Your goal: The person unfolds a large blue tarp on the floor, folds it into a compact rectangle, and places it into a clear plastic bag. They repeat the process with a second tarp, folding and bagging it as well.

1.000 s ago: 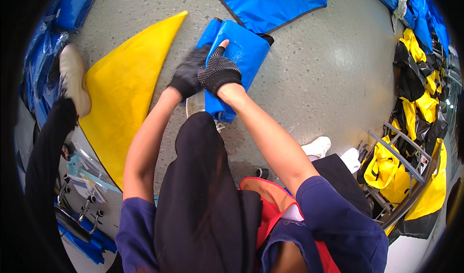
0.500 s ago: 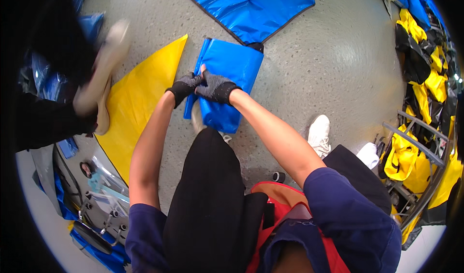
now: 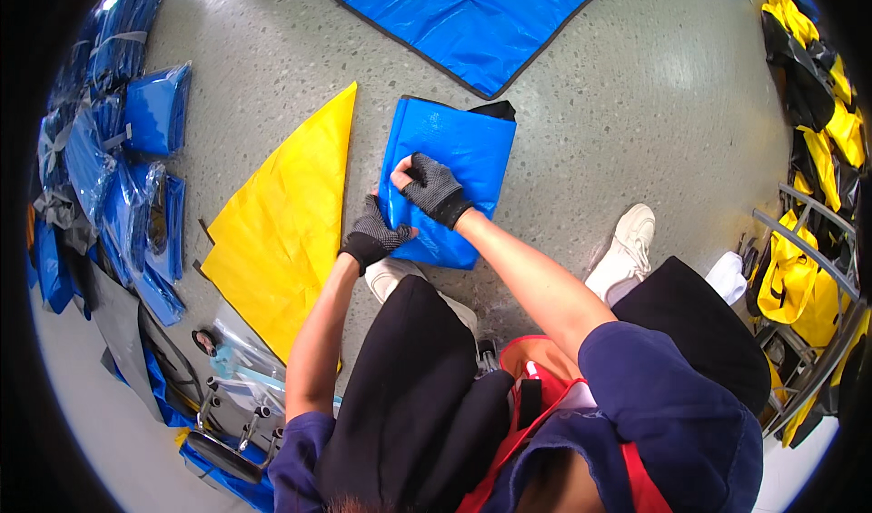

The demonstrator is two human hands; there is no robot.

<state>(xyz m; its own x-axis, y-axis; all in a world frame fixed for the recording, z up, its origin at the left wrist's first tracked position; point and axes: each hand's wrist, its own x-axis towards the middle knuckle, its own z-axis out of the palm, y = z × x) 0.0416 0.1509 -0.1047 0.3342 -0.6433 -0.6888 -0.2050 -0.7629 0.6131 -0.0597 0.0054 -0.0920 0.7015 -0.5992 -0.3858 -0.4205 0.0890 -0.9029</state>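
A folded blue sheet [image 3: 459,145] with a dark edge, a tarp-like bundle, lies on the floor in front of me. My right hand [image 3: 431,189], in a grey-black fingerless glove, rests on its upper face near the left side. Its fingers are slightly bent, thumb and forefinger apart. At the lower left edge, my left hand [image 3: 377,230], gloved the same way, touches the bundle with thumb spread from the fingers. Black material [image 3: 496,109] sticks out at the bundle's far right corner. Beside the bundle on the left is a flat yellow sheet [image 3: 282,222].
A large blue sheet [image 3: 472,22] with dark trim is spread beyond the bundle. Plastic-wrapped blue packs [image 3: 156,109] are piled at left. Yellow and black pieces [image 3: 817,131] heap along the right, near a metal frame [image 3: 808,240]. A wheeled metal stand [image 3: 241,440] is at lower left.
My hands, together before, are now apart: the right farther onto the bundle, the left lower at its edge. The bundle lies flatter. The other person's legs at left have gone from view.
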